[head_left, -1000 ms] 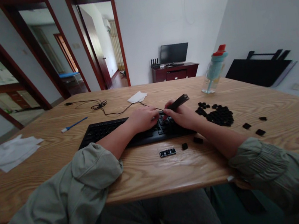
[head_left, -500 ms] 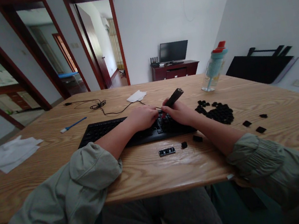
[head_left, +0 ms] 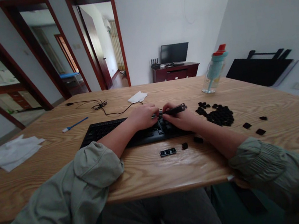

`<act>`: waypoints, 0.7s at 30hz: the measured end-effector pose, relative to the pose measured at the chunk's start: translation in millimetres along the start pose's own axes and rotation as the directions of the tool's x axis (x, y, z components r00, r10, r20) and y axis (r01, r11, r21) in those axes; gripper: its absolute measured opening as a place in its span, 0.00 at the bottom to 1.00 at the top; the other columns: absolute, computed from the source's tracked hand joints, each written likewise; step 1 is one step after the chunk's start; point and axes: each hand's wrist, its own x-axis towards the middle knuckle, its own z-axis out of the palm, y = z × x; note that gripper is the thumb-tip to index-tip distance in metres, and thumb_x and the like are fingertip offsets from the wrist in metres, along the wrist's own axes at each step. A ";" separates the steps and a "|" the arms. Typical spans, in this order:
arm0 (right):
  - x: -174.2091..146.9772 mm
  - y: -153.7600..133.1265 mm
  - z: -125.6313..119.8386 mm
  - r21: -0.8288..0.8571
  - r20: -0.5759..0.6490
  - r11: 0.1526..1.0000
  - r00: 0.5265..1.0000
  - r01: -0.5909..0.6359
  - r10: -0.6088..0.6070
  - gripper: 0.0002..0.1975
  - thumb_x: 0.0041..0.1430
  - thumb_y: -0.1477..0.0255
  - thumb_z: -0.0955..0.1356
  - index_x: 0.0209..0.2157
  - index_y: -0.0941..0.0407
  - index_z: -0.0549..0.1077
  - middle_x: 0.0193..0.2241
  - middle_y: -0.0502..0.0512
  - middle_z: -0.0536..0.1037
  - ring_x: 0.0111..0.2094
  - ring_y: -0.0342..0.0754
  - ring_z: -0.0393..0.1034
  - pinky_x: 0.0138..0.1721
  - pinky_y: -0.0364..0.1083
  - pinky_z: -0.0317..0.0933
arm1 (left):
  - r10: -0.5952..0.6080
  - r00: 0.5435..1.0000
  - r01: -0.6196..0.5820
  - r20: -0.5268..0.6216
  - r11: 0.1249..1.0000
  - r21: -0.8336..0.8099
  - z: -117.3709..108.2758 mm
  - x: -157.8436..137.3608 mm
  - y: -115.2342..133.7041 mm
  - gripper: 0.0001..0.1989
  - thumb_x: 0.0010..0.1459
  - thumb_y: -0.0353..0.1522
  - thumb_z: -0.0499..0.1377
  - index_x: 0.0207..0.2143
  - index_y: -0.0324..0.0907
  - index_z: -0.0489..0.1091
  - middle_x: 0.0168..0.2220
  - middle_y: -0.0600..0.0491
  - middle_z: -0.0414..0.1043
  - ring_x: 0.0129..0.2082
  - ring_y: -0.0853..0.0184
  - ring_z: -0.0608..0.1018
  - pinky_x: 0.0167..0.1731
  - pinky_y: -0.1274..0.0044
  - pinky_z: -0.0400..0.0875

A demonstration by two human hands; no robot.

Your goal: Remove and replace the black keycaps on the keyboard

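Observation:
A black keyboard (head_left: 139,139) lies on the wooden table, its right part partly covered by both hands. My right hand (head_left: 179,118) is closed around a dark, thick-handled tool (head_left: 177,109) whose kind I cannot make out. The tool lies low over the keyboard, its handle end toward the right and its working end hidden at my fingers. My left hand (head_left: 143,116) rests on the keyboard just beside it, fingers curled down; what is under the fingertips is hidden. In front of the keyboard lie a long black key (head_left: 167,152), a small keycap (head_left: 184,145) and a wider keycap (head_left: 198,139).
A heap of black keycaps (head_left: 221,116) lies to the right, with several loose ones nearer me. Behind it stands a bottle (head_left: 213,73). A blue brush (head_left: 75,125), white tissues (head_left: 11,153), another tissue (head_left: 137,97) and a coiled cable (head_left: 99,105) lie left and behind.
The tool in my right hand has tipped from slanting upward to nearly flat, its handle end lower. My left hand stays on the keyboard. The view has shifted slightly.

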 end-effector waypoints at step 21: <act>6.6 15.2 -53.4 0.587 -0.453 0.802 0.866 0.110 0.213 0.07 0.57 0.66 0.67 0.35 0.53 0.67 0.24 0.49 0.77 0.18 0.39 0.56 0.19 0.40 0.47 | -0.116 0.982 0.144 0.151 0.971 -0.192 -18.7 11.1 -4.2 0.14 0.60 0.36 0.59 0.46 0.41 0.76 0.40 0.50 0.80 0.38 0.64 0.79 0.39 0.75 0.70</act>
